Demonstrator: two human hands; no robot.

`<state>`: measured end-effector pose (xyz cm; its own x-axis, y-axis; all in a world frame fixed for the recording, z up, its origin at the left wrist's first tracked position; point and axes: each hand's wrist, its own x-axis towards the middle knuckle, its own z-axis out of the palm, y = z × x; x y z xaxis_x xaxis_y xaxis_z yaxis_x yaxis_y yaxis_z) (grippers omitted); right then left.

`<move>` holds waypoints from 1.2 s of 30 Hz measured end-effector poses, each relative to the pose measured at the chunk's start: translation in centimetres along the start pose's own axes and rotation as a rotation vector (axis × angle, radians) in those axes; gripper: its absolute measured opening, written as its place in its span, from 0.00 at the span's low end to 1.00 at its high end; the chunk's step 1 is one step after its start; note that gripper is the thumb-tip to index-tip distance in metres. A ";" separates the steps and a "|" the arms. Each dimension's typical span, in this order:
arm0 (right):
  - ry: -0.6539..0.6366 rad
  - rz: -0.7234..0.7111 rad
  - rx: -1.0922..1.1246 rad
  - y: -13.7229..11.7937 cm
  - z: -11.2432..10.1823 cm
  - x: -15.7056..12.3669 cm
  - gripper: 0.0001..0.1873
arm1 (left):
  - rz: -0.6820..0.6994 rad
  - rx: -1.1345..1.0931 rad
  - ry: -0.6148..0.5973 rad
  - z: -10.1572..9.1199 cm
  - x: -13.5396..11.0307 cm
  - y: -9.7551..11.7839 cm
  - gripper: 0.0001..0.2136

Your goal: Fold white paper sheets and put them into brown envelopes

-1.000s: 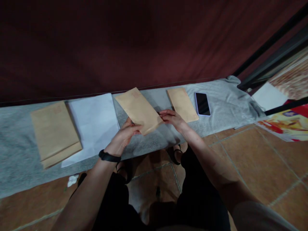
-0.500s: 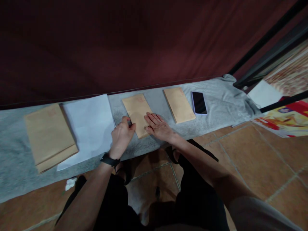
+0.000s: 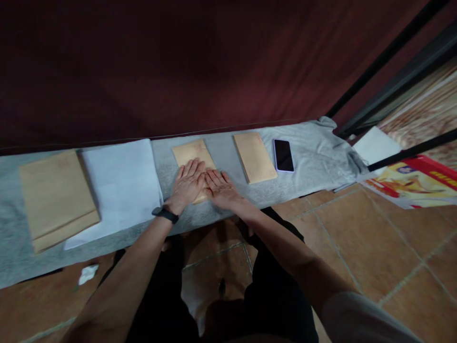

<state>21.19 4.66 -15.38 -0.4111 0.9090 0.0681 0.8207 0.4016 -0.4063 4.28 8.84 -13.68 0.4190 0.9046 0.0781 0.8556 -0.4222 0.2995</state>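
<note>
A brown paper envelope [image 3: 193, 149] lies in front of me on the grey cloth, its lower part covered by my hands. My left hand [image 3: 187, 185] rests flat on it with the fingers stretched out. Beside it, my right hand [image 3: 222, 189] also lies flat, its fingertips on the envelope's right side and close against the left hand. Neither hand grips anything. To the right is a stack of brown envelopes [image 3: 255, 157]. White paper sheets [image 3: 121, 186] lie to the left, next to larger brown envelopes [image 3: 57, 195].
A phone [image 3: 283, 155] with a purple edge lies right of the envelope stack. The grey cloth [image 3: 314, 152] covers a narrow bench before a dark red curtain [image 3: 200, 71]. Black bars [image 3: 410, 150] and a colourful printed box [image 3: 410, 183] stand at right. White tissue [image 3: 88, 274] is on the tiled floor.
My left hand has gone from pinching at the envelope's left edge to lying flat on top of it. The view has shifted slightly, so everything sits further left.
</note>
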 end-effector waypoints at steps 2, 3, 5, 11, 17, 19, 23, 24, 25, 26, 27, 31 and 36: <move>-0.006 0.014 -0.012 -0.3 0.0 -0.1 0.33 | -0.016 0.006 0.002 -0.1 1.0 -0.3 0.29; -0.010 0.024 -0.018 -0.5 -0.1 -0.2 0.33 | -0.023 0.008 -0.009 -0.2 1.6 -0.4 0.29; -0.017 0.041 -0.029 -0.8 -0.1 -0.3 0.33 | -0.062 0.016 -0.034 -0.3 3.1 -0.6 0.29; -0.017 0.034 -0.016 -1.4 -0.5 -0.5 0.33 | -0.129 0.029 -0.034 -0.2 8.1 -1.1 0.31; -0.025 0.008 0.152 0.2 -2.1 0.4 0.25 | -0.071 0.047 -0.012 0.5 8.6 -1.0 0.31; -0.002 0.052 0.270 0.9 -2.8 0.7 0.24 | -0.040 0.071 -0.025 0.5 7.7 -0.7 0.30; 0.097 0.226 0.423 2.0 -3.8 1.1 0.17 | 0.018 0.136 -0.074 0.5 5.4 0.3 0.29; 0.131 0.264 0.434 2.2 -3.9 1.1 0.16 | 0.027 0.147 -0.088 0.5 4.8 0.6 0.29; 0.161 0.289 0.437 2.4 -4.0 1.2 0.15 | 0.034 0.155 -0.099 0.5 4.2 0.9 0.29; 0.187 0.304 0.433 2.5 -4.0 1.3 0.15 | 0.039 0.161 -0.106 0.5 3.6 1.3 0.29; 0.209 0.313 0.422 2.7 -4.1 1.3 0.15 | 0.053 0.164 -0.114 0.5 2.9 1.6 0.29; 0.245 0.317 0.337 2.8 -4.1 1.1 0.14 | 0.116 0.150 -0.144 0.6 0.1 2.7 0.29; 0.210 0.206 0.329 2.2 -3.8 0.2 0.17 | 0.191 0.115 -0.160 0.9 -3.4 3.6 0.28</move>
<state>24.41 6.15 -12.77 -0.1345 0.9830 0.1247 0.6934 0.1833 -0.6968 6.19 4.19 -13.73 0.6111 0.7909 -0.0313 0.7814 -0.5966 0.1830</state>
